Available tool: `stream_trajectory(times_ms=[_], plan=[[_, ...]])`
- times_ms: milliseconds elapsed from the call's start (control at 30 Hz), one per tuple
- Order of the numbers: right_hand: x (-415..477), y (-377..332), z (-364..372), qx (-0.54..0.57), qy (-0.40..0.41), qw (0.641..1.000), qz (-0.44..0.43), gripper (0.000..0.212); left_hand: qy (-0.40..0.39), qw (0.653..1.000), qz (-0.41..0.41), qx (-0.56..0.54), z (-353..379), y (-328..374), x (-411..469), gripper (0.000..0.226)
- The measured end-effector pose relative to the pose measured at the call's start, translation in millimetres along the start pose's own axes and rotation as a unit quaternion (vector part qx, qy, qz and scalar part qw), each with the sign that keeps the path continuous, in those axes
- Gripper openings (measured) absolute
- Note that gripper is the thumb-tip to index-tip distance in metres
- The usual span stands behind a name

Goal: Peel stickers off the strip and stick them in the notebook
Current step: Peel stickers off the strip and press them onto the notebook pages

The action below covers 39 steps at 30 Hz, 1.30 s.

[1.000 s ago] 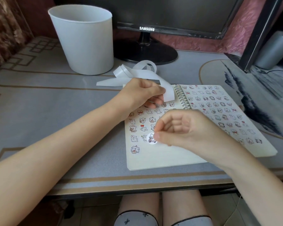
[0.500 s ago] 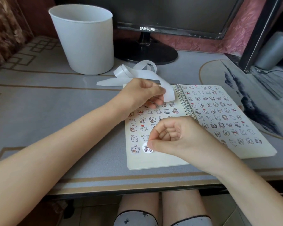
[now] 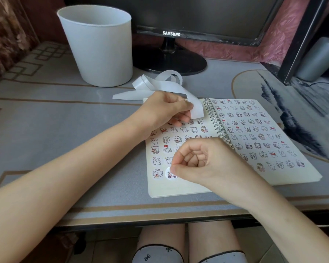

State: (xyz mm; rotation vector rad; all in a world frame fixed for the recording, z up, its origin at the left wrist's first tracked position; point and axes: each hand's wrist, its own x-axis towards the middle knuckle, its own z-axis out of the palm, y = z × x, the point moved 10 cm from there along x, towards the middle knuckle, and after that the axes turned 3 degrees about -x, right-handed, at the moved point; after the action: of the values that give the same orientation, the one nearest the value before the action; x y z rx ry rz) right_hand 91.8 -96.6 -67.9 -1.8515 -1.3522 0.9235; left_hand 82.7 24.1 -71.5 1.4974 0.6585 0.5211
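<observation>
An open spiral notebook (image 3: 180, 188) lies on the desk, both pages covered with several small cartoon stickers. My left hand (image 3: 165, 109) rests over the top of the left page and pinches the end of a white curled backing strip (image 3: 197, 109), which trails back toward the bin. My right hand (image 3: 203, 164) is curled, its thumb and forefinger tips on a round sticker (image 3: 170, 173) at the bottom row of the left page, next to another sticker (image 3: 157, 173). Whether the round sticker lies fully flat on the page I cannot tell.
A white plastic bin (image 3: 101, 46) stands at the back left. Behind the notebook is a black monitor on a round base (image 3: 169, 61). A grey desk mat (image 3: 46, 130) covers the desk, with a printed round pad (image 3: 292, 114) at the right. My knees show under the front edge.
My right hand has carried the round sticker down and to the left, from the middle of the left page to its bottom row. The left hand and strip have stayed put.
</observation>
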Motion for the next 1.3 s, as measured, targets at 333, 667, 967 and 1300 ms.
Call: stream_trajectory(times_ms=[333,667,967,1300], plan=[[-0.3,0.6,1.1,-0.005,0.008,1.000,-0.003,0.010,0.000,1.000,0.001,0.000,0.1,0.2,-0.2,0.017],[-2.1,-1.8,1.5,-0.063,0.030,0.998,-0.012,0.009,0.000,1.000,0.001,0.000,0.7,0.7,-0.7,0.015],[-1.6,-3.9,-0.9,-0.076,0.029,0.996,-0.028,0.010,0.000,1.000,0.005,0.004,0.9,0.8,-0.5,0.016],[6.7,4.5,-1.9,-0.030,0.021,0.999,-0.017,0.013,-0.003,1.000,0.005,0.007,1.8,1.0,-0.3,0.016]])
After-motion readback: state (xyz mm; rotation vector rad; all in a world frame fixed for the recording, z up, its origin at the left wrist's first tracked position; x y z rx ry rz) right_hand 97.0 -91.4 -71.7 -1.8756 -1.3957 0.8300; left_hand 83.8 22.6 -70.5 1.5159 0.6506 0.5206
